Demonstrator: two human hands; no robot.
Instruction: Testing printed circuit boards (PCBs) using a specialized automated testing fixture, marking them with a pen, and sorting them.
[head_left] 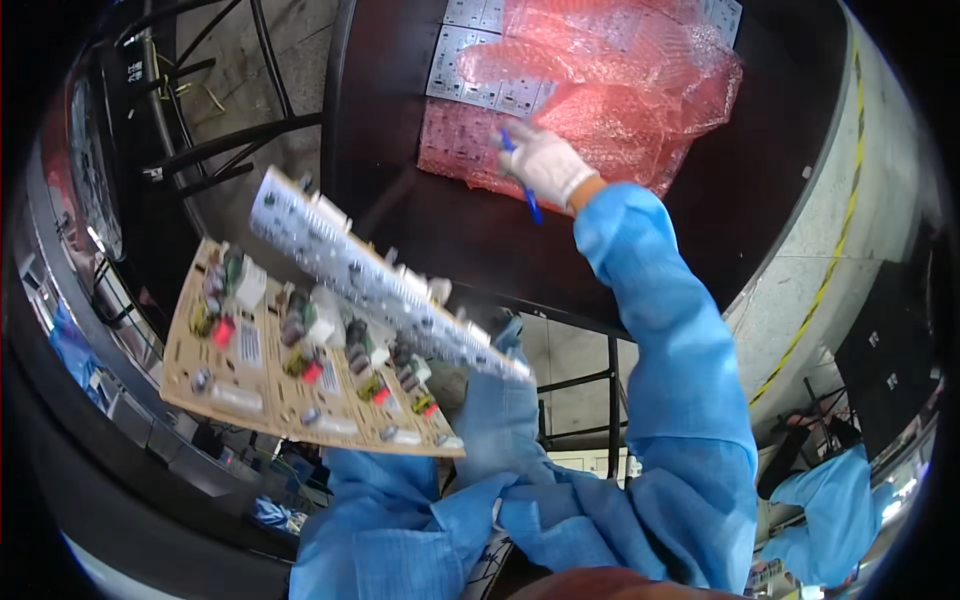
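Right hand (545, 165), gloved, grips a blue pen (520, 178) over pink bubble wrap (640, 90) on the dark table (760, 190). Left hand hidden behind two circuit boards (290, 370); grip can't tell.

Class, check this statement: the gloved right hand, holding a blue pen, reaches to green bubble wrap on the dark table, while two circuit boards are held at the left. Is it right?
One detail is wrong. The head view shows the bubble wrap is pink, not green. The rest stands: the gloved right hand with a blue pen reaches to it on the dark table, circuit boards at the left.
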